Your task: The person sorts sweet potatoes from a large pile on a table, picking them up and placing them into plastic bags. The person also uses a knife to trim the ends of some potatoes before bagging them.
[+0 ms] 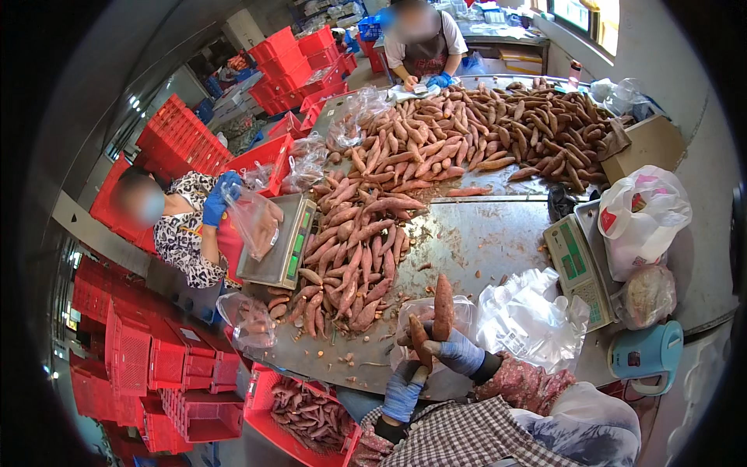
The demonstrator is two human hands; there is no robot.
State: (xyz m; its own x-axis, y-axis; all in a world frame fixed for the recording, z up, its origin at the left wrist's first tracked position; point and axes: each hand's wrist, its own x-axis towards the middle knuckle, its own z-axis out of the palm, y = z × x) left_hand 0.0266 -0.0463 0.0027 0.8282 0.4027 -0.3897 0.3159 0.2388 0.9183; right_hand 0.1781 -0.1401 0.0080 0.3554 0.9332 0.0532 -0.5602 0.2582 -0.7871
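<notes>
My right hand, in a blue knit glove with dark fingertips, grips a large upright sweet potato. A smaller sweet potato leans beside it, also against the fingers of this hand. My left hand, gloved alike, pinches the lower end of the smaller one. Behind both hands lies a clear plastic bag on the metal table. A pile of sweet potatoes spreads beyond, to the left. White and clear plastic bags lie just right of my right hand.
At right are a scale, a filled white bag and a blue electric kettle. A red crate of small sweet potatoes stands below the table edge. A co-worker holds a bag by another scale; another person stands across.
</notes>
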